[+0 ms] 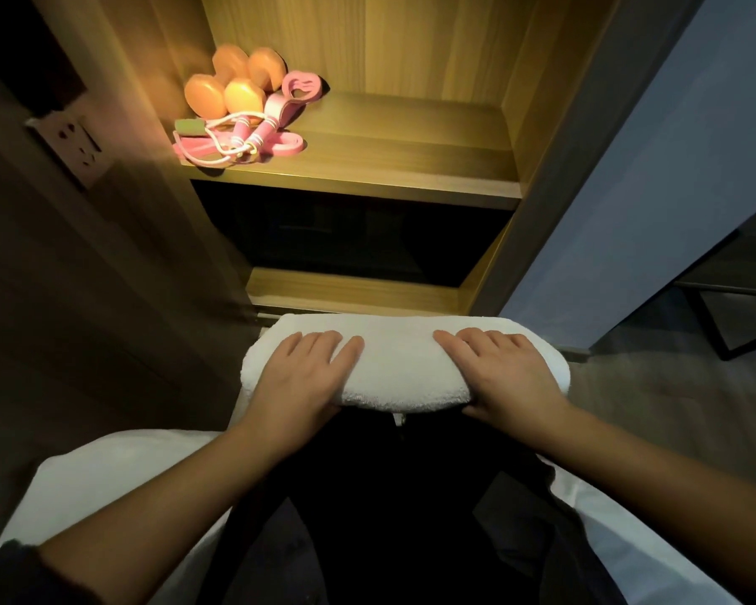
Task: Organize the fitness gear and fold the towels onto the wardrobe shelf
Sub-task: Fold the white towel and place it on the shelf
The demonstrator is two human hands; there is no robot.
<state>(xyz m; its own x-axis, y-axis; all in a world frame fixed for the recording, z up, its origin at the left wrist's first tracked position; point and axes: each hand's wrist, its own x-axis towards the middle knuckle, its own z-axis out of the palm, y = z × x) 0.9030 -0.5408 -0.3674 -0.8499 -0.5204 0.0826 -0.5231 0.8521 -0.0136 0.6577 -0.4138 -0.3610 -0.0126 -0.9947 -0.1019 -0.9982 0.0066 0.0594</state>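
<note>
A folded white towel [404, 364] lies across my dark-trousered knees in front of the wardrobe. My left hand [302, 373] rests flat on its left end and my right hand [505, 373] on its right end, fingers straight and spread. Both thumbs are hidden at the towel's near edge. On the lit wooden wardrobe shelf [389, 168], at its back left, stand two dumbbells [232, 80]. A pink skipping rope [245, 139], a pink band [280, 144] and a pink heart-shaped grip ring [300, 87] lie beside them.
The shelf's right half is bare wood. Below it is a dark recess [350, 238] and a lower ledge [350, 290]. White bedding [105, 478] lies on both sides of my legs. A wall socket [73, 141] sits at left, a black metal frame [734, 325] at right.
</note>
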